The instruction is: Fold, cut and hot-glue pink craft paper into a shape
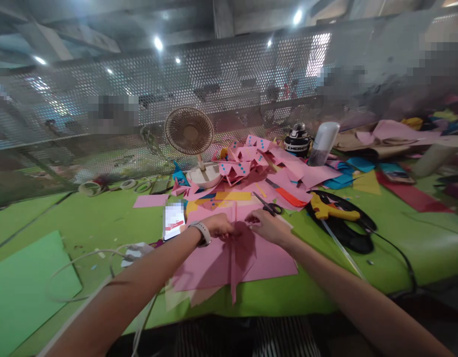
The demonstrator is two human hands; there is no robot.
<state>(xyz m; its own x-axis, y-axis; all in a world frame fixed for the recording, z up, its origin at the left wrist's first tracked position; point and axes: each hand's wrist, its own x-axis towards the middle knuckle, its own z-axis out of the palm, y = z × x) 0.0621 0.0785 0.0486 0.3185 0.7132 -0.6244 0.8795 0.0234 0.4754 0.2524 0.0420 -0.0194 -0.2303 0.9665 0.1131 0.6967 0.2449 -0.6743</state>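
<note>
Both my hands meet over a large pink paper sheet (266,260) lying on the green table (95,223). My left hand (219,225), with a pale watch on the wrist, is closed in a pinch on a raised fold that runs down the middle of the sheet. My right hand (268,227) is closed on the same fold from the other side. Black-handled scissors (268,204) lie just beyond my right hand.
A small desk fan (190,134) stands behind a heap of pink cut paper pieces (258,158). A yellow glue gun (331,210) lies on a black mat at right. A phone (173,220), white cable (84,260), tape rolls (89,188) and a green sheet (24,287) sit at left.
</note>
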